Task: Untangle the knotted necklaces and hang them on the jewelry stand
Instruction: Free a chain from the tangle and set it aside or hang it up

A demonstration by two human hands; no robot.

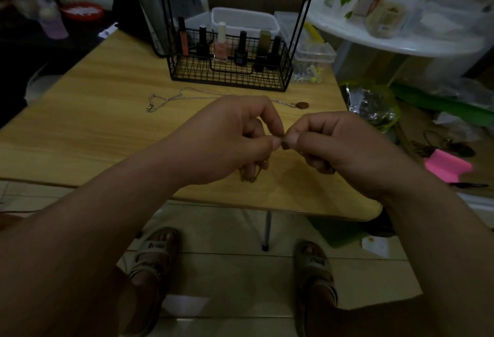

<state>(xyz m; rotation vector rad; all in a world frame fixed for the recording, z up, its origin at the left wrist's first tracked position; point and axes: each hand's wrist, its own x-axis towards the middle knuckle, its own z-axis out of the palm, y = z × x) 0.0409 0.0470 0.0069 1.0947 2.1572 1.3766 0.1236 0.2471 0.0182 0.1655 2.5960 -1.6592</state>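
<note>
Necklace point(284, 143) pinched between left hand point(232, 141) and right hand point(336, 147); fingers clamped on it.

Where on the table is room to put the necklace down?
Bare wood left of the left hand, nearer than the silver chain, is free. A smaller patch lies under the right hand by the table edge. Crowded at the back: basket.
</note>
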